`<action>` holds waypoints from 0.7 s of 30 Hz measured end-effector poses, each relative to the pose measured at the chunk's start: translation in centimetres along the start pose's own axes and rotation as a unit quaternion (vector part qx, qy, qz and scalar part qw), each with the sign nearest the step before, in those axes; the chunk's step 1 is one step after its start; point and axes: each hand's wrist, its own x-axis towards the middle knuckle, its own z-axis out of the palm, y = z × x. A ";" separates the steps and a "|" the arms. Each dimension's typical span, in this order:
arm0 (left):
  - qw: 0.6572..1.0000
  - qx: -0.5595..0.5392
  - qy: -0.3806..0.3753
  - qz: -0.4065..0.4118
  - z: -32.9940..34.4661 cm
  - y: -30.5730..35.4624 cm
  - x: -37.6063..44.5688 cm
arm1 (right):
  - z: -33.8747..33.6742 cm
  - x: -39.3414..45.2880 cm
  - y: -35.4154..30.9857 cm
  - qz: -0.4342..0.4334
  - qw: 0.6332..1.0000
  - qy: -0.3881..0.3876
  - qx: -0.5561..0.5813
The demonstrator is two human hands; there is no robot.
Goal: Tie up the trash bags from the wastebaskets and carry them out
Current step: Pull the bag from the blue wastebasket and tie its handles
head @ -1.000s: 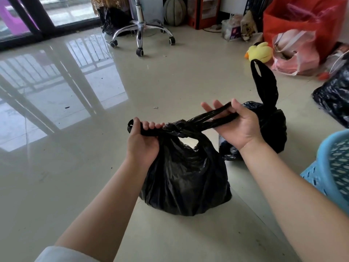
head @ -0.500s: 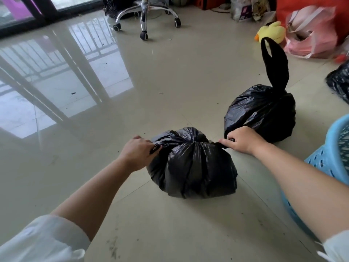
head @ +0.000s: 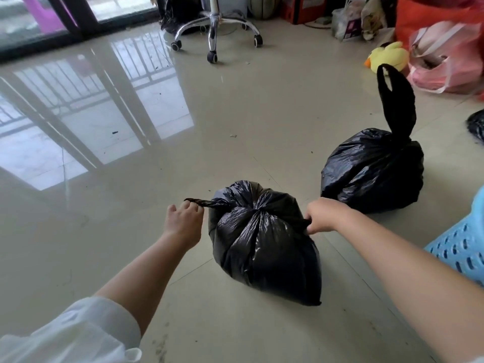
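Observation:
A full black trash bag (head: 264, 244) sits on the tiled floor in front of me, its top gathered into a knot. My left hand (head: 183, 221) pinches the twisted handle that sticks out on the bag's left side. My right hand (head: 323, 217) is closed on the handle at the bag's right side. A second black trash bag (head: 372, 169) stands behind it to the right, tied, with one handle loop (head: 396, 100) pointing straight up. Neither hand touches that bag.
A blue perforated wastebasket (head: 461, 247) stands at the right edge. A chrome office-chair base (head: 216, 30) is at the back. A yellow duck toy (head: 387, 56), a pink bag (head: 445, 61), an orange bag and boxes line the back right. Another black bag (head: 476, 124) shows at the far right.
A second ago both hands held the handles up and stretched apart over the bag. Now the bag rests on the floor with its knot pulled down tight and the hands low at its sides.

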 end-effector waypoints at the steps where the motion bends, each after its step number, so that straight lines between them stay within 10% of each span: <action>1: 0.998 -0.009 -0.053 -0.037 -0.3 0.5 0.1 | -0.3 0.0 -0.5 -0.008 1.000 0.001 -0.012; 4: 0.956 -0.196 -0.144 -0.162 0.0 1.3 1.6 | -1.4 -0.1 -0.8 -0.030 0.999 0.025 -0.024; 7: 0.713 -0.637 -0.169 -0.238 -1.3 1.9 1.9 | -2.1 -0.6 -0.4 -0.025 0.999 0.033 -0.031; 9: 0.603 -0.749 -0.128 -0.242 -2.3 2.4 1.9 | -2.2 -0.8 -0.4 -0.024 0.999 0.036 -0.027; 15: 0.597 -0.778 0.088 -0.171 -6.3 4.4 2.2 | -3.0 -1.5 -0.1 -0.016 0.998 0.059 -0.008; 21: 0.641 -0.767 0.003 0.033 -9.6 7.2 1.6 | -2.6 -1.6 0.5 0.004 0.996 0.085 -0.042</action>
